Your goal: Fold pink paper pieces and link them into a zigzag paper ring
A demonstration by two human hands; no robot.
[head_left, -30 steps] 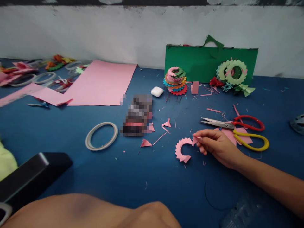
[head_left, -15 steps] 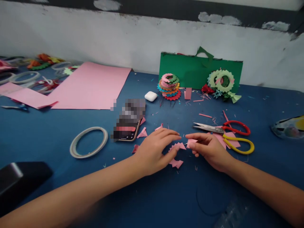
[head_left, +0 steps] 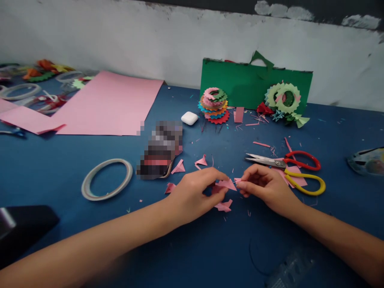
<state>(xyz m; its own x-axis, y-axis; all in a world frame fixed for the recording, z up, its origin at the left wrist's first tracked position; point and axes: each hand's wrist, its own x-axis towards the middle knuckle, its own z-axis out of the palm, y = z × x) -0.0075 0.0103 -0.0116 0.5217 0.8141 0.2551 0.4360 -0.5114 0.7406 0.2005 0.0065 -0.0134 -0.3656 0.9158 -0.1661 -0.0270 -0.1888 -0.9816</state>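
My left hand [head_left: 192,190] has its thumb and fingers closed around a pink folded paper strip [head_left: 228,184] with a pointed end, low over the table. Facing it, my right hand [head_left: 268,187] pinches a small pink folded paper piece [head_left: 237,180] between thumb and fingertips. The two papers are close together; whether they touch I cannot tell. Just below the left fingers lies another jagged pink paper piece [head_left: 224,205]. Several small folded pink pieces, such as one by the phone [head_left: 179,166], are scattered beyond the left hand. Scissors [head_left: 282,163] with red and yellow handles rest beyond the right hand.
A tape roll [head_left: 107,179] and a blurred phone [head_left: 160,150] lie on the left. Large pink paper [head_left: 111,106] spreads behind them. At the back, a stack of coloured paper rings [head_left: 214,106] and light green rings [head_left: 285,98] stand before a green board [head_left: 240,86].
My left fingers have closed on the pink paper strip. The small piece in my right hand has turned and shows a narrower side. The camera view has shifted slightly.
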